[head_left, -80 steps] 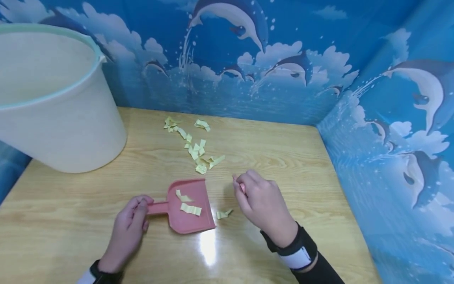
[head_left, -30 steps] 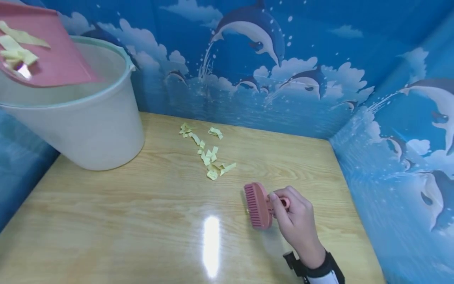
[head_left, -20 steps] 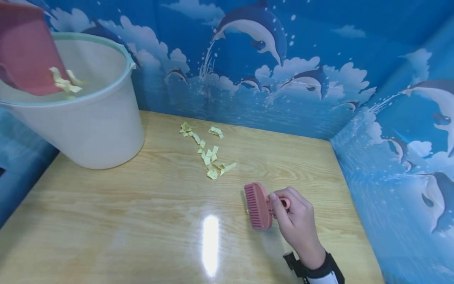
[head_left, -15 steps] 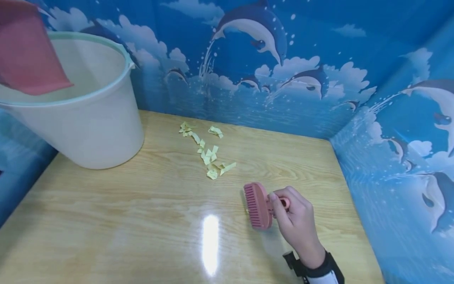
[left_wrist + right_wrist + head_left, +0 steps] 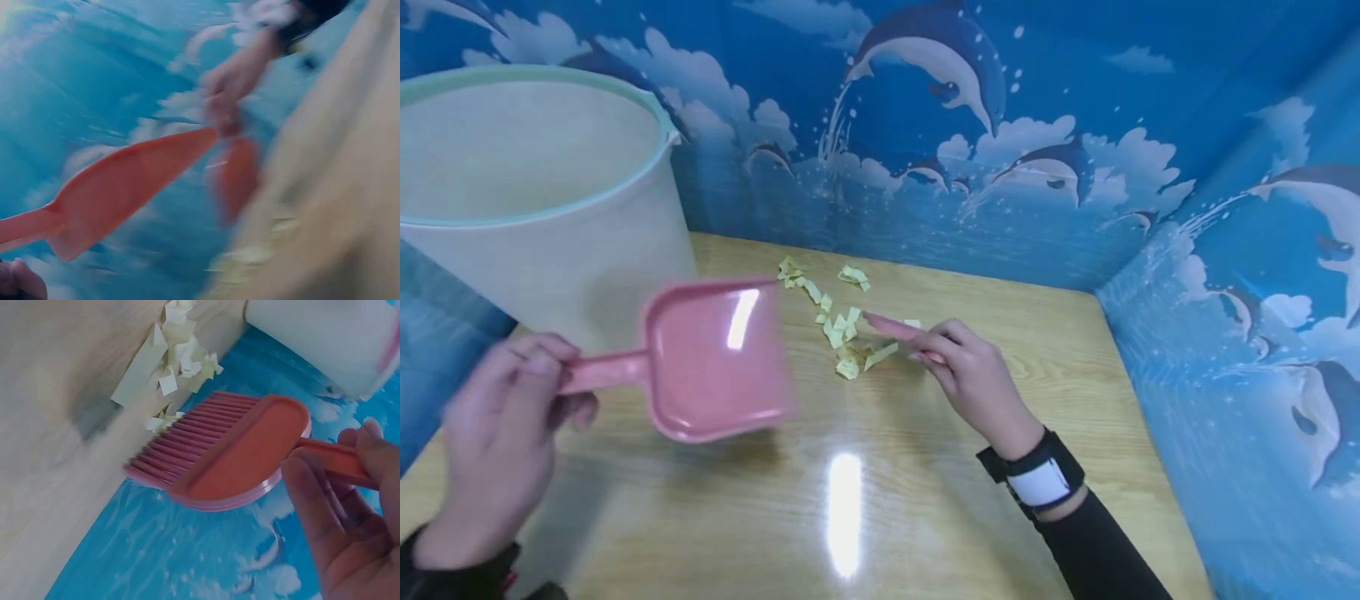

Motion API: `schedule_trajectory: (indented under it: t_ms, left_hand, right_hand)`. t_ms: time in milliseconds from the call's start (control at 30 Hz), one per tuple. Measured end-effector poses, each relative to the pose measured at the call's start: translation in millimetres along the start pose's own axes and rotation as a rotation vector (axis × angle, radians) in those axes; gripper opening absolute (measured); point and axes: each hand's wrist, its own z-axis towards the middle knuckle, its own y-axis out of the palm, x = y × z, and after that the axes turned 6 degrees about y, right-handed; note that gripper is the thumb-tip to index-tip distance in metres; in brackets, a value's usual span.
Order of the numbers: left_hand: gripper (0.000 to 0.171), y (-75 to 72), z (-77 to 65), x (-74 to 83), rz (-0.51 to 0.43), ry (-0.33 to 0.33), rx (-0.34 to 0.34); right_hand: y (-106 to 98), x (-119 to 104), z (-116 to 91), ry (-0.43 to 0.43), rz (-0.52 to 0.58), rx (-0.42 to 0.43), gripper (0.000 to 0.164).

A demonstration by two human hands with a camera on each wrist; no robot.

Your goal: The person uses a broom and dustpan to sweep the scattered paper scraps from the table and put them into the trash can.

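My left hand (image 5: 512,433) grips the handle of a pink dustpan (image 5: 722,358), its scoop bare, held above the table with a shadow below it. A small pink brush (image 5: 891,327) is in my right hand (image 5: 973,387), pinched by its handle. The brush head is just right of a trail of torn yellow paper scraps (image 5: 838,329) and overlaps part of it. Seen from the right wrist, the brush's bristles (image 5: 187,437) point toward the scraps (image 5: 181,347). In the left wrist view the dustpan (image 5: 128,181) is side-on, near the blurred brush (image 5: 239,178).
A large white bucket (image 5: 602,258) with a pale green rim stands at the table's back left, behind the dustpan. Blue dolphin-print cloth (image 5: 1015,200) hangs along the back and right edges of the wooden table (image 5: 1000,517).
The dustpan tipped its scraps into the bucket, then came right and down over the table in my left hand. My right hand lifted the brush and moved it up and left to the scraps.
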Motion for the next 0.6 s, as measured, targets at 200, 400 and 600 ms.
schedule_trajectory:
  t_ms: [200, 400, 600]
  left_hand:
    - [0.021, 21.8, -54.3, -32.5, 0.336, -0.306, -0.091]
    - [0.026, 22.7, -73.9, -53.5, 0.223, -0.406, -0.029]
    - [0.03, 18.8, -79.4, -61.3, 0.32, -0.424, -0.068]
  right_hand:
    - [36.2, 10.6, 48.1, -0.148, -0.038, -0.087, 0.02]
    - [61.8, 13.6, 68.4, -0.262, -0.076, -0.156, 0.024]
    - [45.3, 4.9, 47.3, -0.229, -0.064, -0.23, 0.014]
